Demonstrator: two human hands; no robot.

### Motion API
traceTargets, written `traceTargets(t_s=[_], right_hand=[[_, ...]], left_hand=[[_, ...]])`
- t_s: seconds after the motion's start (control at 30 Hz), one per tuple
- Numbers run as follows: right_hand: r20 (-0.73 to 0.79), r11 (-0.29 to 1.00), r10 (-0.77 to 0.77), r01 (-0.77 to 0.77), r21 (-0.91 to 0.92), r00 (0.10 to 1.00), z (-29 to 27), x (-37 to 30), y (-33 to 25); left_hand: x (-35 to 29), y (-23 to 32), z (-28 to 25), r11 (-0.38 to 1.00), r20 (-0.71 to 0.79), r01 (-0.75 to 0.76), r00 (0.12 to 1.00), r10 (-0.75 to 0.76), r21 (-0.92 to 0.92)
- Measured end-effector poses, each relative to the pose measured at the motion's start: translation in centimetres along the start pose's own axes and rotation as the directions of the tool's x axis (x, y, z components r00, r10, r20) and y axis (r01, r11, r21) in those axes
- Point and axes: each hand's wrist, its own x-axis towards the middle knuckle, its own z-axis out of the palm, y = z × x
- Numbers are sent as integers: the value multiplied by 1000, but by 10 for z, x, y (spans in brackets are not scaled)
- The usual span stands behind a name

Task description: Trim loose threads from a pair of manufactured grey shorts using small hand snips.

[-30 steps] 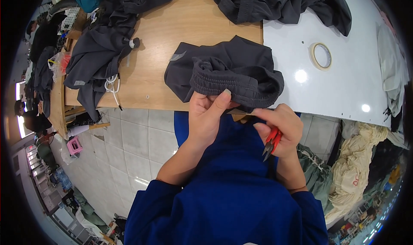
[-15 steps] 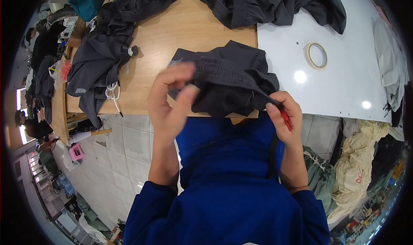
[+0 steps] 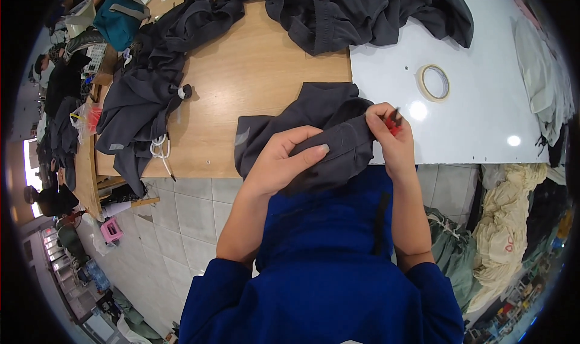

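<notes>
A dark grey garment [image 3: 338,154] with a stitched band hangs over the table's front edge, its far part lying on the wood. My left hand [image 3: 287,160] is closed on the near side of the band, thumb on top and fingers partly hidden by cloth. The right end of the band is pinched between thumb and fingers of my right hand [image 3: 391,138]. Tucked in that same hand is a small red tool [image 3: 394,124] with a dark tip, too blurred to tell its kind.
More dark grey garments lie at the far side [image 3: 374,12] and on the left [image 3: 136,108], one with a white cord [image 3: 159,147]. A tape roll [image 3: 434,83] rests on the white board [image 3: 386,72]. Cream cloth [image 3: 498,223] is heaped below right; a pink stool [image 3: 111,230] stands left.
My left hand has come down to the right and taken hold of the band. The garment has been drawn nearer over the edge and turned. My right hand has risen slightly.
</notes>
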Motion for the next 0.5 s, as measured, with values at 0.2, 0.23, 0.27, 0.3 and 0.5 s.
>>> traceTargets(t_s=[0.2,0.23,0.27,0.3,0.5], right_hand=[[-50,979,-198,195,-66,979,3,-17,-18],[29,979,-201,202,-39,979,8,-23,-23],[56,986,-137,142,-88,989,13,-27,-30],[85,963,-183,196,-187,979,17,-27,-32],[-171,985,-138,117,-126,976,17,-15,-28]], left_hand=[[-10,8,16,997,-187,-75,979,79,26],[-9,8,19,989,-173,-114,976,129,97],[-9,7,21,974,-155,-152,972,178,167],[-9,6,20,973,-134,-155,975,179,172],[-8,3,18,996,-94,-63,994,57,-57]])
